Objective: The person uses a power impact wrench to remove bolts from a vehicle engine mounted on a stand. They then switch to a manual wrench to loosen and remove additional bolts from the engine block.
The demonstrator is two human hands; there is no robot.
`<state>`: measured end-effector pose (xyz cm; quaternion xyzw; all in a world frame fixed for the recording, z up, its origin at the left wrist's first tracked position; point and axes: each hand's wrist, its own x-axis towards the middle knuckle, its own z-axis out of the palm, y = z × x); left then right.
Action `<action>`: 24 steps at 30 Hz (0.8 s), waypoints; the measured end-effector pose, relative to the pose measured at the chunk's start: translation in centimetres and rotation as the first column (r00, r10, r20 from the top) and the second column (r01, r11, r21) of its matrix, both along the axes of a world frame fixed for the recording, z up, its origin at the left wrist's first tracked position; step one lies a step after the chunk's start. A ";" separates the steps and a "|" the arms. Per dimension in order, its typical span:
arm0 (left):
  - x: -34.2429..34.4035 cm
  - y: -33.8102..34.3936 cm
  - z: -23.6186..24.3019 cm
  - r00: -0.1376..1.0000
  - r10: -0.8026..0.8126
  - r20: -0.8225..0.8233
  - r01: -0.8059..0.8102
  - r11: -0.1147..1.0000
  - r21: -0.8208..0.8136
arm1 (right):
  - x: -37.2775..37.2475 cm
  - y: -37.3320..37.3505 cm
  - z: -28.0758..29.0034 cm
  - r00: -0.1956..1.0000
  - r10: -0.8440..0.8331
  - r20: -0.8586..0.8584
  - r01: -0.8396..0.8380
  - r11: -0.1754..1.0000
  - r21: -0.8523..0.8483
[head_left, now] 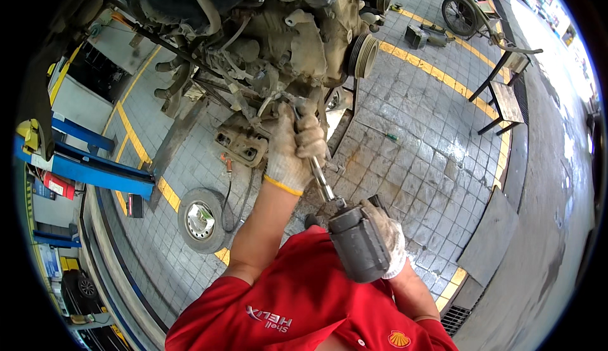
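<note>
A grimy engine assembly (310, 47) with a pulley (362, 56) fills the upper middle of the head view. My left hand (294, 145), in a pale knit glove with a yellow cuff, is closed round a long metal extension bar (322, 177) just below the engine's underside; the bar's far end among the parts is hard to make out. The bar runs down to a dark grey impact wrench (354, 246), which my gloved right hand (389, 234) grips at the lower right, its fingers mostly behind the tool. A dirty metal pan (240, 142) lies beyond my left hand.
A loose wheel (199, 221) and hose lie on the tiled floor, left. Blue lift parts (101, 173) stand at left. At right are wooden stools (503, 101), a wheeled cart (468, 12), a tool (427, 34) and a flat sheet (491, 237).
</note>
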<state>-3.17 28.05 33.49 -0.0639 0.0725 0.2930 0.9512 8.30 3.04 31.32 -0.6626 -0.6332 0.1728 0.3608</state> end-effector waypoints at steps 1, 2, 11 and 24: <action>-0.4 0.7 -0.1 1.000 0.000 0.010 -0.001 1.000 0.016 | -0.1 -0.1 -0.1 1.000 0.000 -0.028 0.001 1.000 0.026; -0.6 1.4 -0.1 1.000 0.002 0.020 -0.002 0.999 0.032 | -0.4 -0.1 -0.2 0.998 0.001 -0.057 0.002 0.999 0.052; -1.1 2.3 1.8 0.927 0.125 -0.352 -0.029 0.964 0.266 | -4.3 2.7 0.2 0.984 -0.021 0.176 0.006 0.996 0.083; -1.5 4.7 0.2 0.850 0.075 -0.521 0.032 0.981 0.193 | -7.6 7.0 -1.0 0.974 0.048 0.223 -0.035 0.997 -0.063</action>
